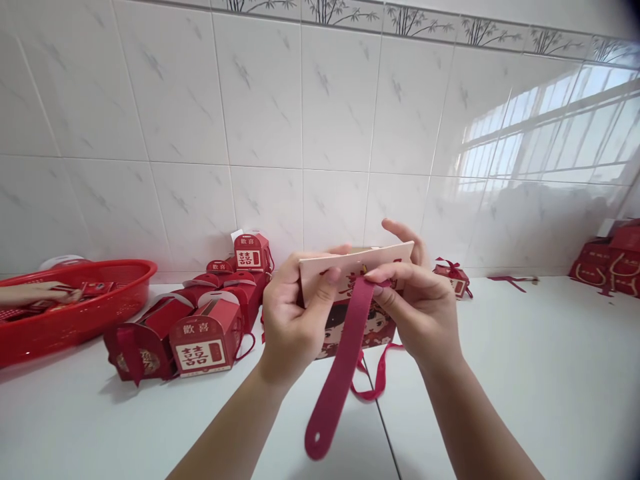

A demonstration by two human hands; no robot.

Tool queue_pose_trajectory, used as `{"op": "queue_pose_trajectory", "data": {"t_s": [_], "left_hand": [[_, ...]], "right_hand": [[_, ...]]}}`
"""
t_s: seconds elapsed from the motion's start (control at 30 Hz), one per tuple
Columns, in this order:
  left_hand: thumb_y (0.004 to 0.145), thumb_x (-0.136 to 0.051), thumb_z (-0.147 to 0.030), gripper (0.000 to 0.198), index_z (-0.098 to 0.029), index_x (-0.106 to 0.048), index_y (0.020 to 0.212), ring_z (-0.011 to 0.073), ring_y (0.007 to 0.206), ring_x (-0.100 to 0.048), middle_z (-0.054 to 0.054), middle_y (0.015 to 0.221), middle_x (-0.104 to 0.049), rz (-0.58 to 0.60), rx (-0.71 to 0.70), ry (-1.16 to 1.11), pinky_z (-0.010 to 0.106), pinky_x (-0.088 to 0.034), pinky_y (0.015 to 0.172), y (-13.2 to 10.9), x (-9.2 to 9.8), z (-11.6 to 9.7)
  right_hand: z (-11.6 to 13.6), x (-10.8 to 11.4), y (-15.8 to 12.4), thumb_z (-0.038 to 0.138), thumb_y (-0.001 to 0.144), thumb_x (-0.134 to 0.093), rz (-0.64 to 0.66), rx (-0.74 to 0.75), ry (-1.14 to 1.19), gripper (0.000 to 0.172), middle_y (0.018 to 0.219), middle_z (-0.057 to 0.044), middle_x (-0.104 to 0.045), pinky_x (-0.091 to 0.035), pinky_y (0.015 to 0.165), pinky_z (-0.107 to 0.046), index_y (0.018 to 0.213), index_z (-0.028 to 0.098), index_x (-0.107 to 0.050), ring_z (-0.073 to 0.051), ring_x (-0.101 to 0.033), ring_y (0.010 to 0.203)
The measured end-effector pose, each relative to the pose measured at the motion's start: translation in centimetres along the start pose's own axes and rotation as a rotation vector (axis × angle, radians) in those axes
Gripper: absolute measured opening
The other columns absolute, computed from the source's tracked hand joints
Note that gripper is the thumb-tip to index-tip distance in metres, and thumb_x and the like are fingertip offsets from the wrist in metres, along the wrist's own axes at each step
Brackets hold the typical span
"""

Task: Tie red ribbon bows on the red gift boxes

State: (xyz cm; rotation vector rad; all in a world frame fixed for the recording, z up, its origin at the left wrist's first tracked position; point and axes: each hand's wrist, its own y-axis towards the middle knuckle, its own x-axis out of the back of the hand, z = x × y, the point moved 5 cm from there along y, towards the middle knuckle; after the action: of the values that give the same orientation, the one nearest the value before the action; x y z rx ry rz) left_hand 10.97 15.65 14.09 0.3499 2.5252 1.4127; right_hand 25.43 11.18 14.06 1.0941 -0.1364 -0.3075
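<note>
A gift box with a cream flap and printed cartoon faces is held up over the white table. My left hand grips the box's left side, its thumb on the flap. With thumb and index finger, my right hand pinches the upper end of a dark red strap at the flap. The strap hangs down in front of the box, and a small hole shows at its lower end. A red ribbon dangles in a loop below the box.
Several red boxes stand at the left. Beyond them, another person's hand reaches into a red basket. A small box and loose ribbon lie behind my right hand. Red bags stand far right.
</note>
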Motion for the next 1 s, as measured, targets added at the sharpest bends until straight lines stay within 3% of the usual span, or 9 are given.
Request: {"op": "queue_pose_trajectory", "data": {"t_s": [0.13,0.33,0.53,0.7,0.8,0.87,0.93,1.0], "left_hand": [[0.087,-0.062,-0.026,0.008,-0.023,-0.067,0.093,0.0153,0.081,-0.068,0.001,0.094,-0.073,-0.014,0.034,0.036,0.028,-0.056,0.072,-0.2,0.1,0.2],[0.087,-0.061,-0.028,0.006,-0.024,-0.066,0.087,0.0156,0.071,-0.065,0.001,0.081,-0.070,-0.026,-0.020,0.147,0.029,-0.056,0.064,0.0,0.3,-0.3],[0.087,-0.061,-0.023,0.005,-0.023,-0.065,0.087,0.0123,0.060,-0.060,-0.001,0.072,-0.068,-0.019,-0.155,0.243,0.026,-0.052,0.055,0.1,0.1,-1.0],[0.086,-0.060,-0.016,0.009,-0.021,-0.067,0.090,0.0118,0.064,-0.064,-0.001,0.073,-0.070,0.034,-0.236,0.287,0.023,-0.050,0.054,0.0,0.1,-1.0],[0.085,-0.060,-0.013,0.013,-0.021,-0.067,0.093,0.0123,0.064,-0.066,-0.001,0.076,-0.072,0.090,-0.230,0.248,0.023,-0.051,0.055,0.0,-0.1,-1.0],[0.085,-0.059,-0.012,0.014,-0.021,-0.066,0.093,0.0126,0.065,-0.066,0.000,0.077,-0.072,0.105,-0.235,0.233,0.024,-0.052,0.057,-0.1,-0.3,-1.1],[0.086,-0.058,-0.011,0.014,-0.021,-0.065,0.093,0.0132,0.069,-0.067,0.001,0.081,-0.071,0.088,-0.256,0.223,0.025,-0.054,0.060,-0.3,-0.5,-1.0],[0.086,-0.057,-0.011,0.016,-0.022,-0.063,0.096,0.0137,0.073,-0.067,0.002,0.086,-0.071,0.062,-0.270,0.221,0.025,-0.055,0.063,-0.5,-0.6,-0.6]], "right_hand": [[-0.1,0.1,0.0,0.020,0.080,-0.069,-0.003,-0.005,-0.002,0.012,0.129,-0.003,-0.055,-0.049,0.095,-0.047,0.080,0.031,-0.073,-0.029,-0.040,0.132],[0.0,-0.3,0.1,0.018,0.081,-0.068,0.004,0.003,0.007,0.013,0.106,-0.006,-0.066,-0.053,0.089,-0.044,0.080,0.030,-0.073,-0.027,-0.038,0.134],[0.4,-0.4,0.2,0.013,0.081,-0.065,0.012,0.111,-0.096,0.021,0.095,-0.004,-0.068,-0.046,0.099,-0.049,0.082,0.032,-0.073,-0.026,-0.041,0.132],[0.5,0.0,0.2,0.011,0.082,-0.062,0.040,0.208,-0.195,0.025,0.118,-0.002,-0.060,-0.041,0.103,-0.052,0.084,0.033,-0.073,-0.027,-0.045,0.128],[0.4,0.4,0.2,0.013,0.082,-0.063,0.017,0.208,-0.214,0.020,0.130,-0.001,-0.052,-0.047,0.097,-0.050,0.082,0.032,-0.071,-0.027,-0.052,0.119],[0.2,0.5,0.3,0.016,0.080,-0.067,-0.033,0.164,-0.133,0.025,0.130,-0.002,-0.051,-0.054,0.087,-0.045,0.097,0.034,-0.066,-0.025,-0.058,0.110],[-0.5,0.4,0.3,0.019,0.078,-0.070,-0.068,0.054,0.009,0.043,0.124,-0.004,-0.055,-0.058,0.076,-0.038,0.114,0.036,-0.055,-0.022,-0.063,0.100],[-1.5,0.0,0.2,0.024,0.077,-0.071,-0.056,-0.087,0.122,0.042,0.106,-0.002,-0.063,-0.059,0.066,-0.032,0.114,0.032,-0.051,-0.018,-0.066,0.085]]}}
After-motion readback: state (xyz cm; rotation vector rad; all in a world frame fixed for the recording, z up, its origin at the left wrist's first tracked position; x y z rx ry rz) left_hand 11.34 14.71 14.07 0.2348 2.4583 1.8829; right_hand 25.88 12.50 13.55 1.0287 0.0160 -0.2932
